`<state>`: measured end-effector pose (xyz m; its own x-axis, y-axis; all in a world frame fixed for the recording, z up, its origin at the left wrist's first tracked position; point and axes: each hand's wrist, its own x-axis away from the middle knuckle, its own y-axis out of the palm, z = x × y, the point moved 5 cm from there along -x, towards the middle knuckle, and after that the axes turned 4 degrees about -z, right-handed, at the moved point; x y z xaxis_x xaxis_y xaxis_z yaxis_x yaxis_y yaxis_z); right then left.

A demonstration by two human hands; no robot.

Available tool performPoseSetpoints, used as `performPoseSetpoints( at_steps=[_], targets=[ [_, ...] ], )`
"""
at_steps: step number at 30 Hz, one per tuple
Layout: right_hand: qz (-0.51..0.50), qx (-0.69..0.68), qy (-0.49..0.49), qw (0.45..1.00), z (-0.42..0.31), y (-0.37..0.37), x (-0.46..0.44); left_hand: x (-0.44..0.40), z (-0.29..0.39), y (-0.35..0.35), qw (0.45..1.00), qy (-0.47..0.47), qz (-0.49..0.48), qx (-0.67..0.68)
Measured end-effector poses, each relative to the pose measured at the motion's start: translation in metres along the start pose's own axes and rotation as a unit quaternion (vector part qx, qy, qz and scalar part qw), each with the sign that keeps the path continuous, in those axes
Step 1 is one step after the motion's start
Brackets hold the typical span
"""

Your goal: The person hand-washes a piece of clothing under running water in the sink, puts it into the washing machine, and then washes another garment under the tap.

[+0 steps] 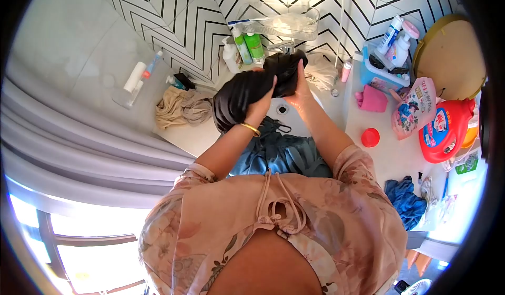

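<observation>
Looking forward and steeply down from head height, a pink floral fabric blouse (215, 211) looms close at bottom centre! Farther off, a black-and-white chevron-patterned wall (181, 16) spans the top.

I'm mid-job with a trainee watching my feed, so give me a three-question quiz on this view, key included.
1. True or false: the left hand and the right hand both hold the black cloth.
2. What colour is the bangle? A) silver; B) gold; C) black.
3. Fill in, from the wearer's side: the round red cap lies on the counter to the ____ of the basin.

Key: 1. True. 2. B. 3. right.
</observation>
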<state>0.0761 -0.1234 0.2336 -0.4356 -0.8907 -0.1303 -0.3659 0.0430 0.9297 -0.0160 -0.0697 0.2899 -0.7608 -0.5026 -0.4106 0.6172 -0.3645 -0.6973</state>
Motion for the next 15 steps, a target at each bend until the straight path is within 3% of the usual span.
performPoseSetpoints(
  at_steps=[2, 4, 5, 8, 9, 12, 13, 14, 15],
  targets=[
    [-0.027, -0.019, 0.017, 0.999, -0.011, 0.008, -0.007, 0.012, 0.007, -0.008, 0.978, 0.115, 0.133, 0.114],
    [-0.038, -0.012, 0.074, 0.996, -0.020, 0.013, -0.014, 0.019, 0.015, -0.017, 0.963, 0.181, 0.151, 0.134],
    [0.031, 0.011, 0.094, 0.995, -0.022, 0.010, -0.019, 0.021, 0.020, -0.024, 0.953, 0.214, 0.160, 0.143],
    [0.027, 0.169, 0.190, 0.967, -0.029, 0.023, -0.017, 0.019, 0.027, -0.035, 0.917, 0.335, 0.185, -0.108],
    [0.076, 0.243, 0.192, 0.948, -0.032, 0.018, -0.018, 0.018, 0.022, -0.033, 0.911, 0.361, 0.178, -0.092],
    [0.033, 0.522, 0.246, 0.816, -0.031, 0.014, -0.026, 0.027, 0.024, -0.010, 0.846, 0.471, 0.152, -0.197],
    [-0.032, 0.559, 0.324, 0.763, -0.026, 0.016, -0.025, 0.033, 0.025, -0.004, 0.828, 0.504, 0.101, -0.223],
    [0.050, 0.641, 0.352, 0.680, -0.027, 0.045, -0.013, 0.037, 0.029, -0.003, 0.776, 0.574, 0.030, -0.262],
    [-0.024, 0.694, 0.365, 0.621, -0.019, 0.032, -0.020, 0.039, 0.032, 0.001, 0.778, 0.591, -0.065, -0.203]
  ],
)
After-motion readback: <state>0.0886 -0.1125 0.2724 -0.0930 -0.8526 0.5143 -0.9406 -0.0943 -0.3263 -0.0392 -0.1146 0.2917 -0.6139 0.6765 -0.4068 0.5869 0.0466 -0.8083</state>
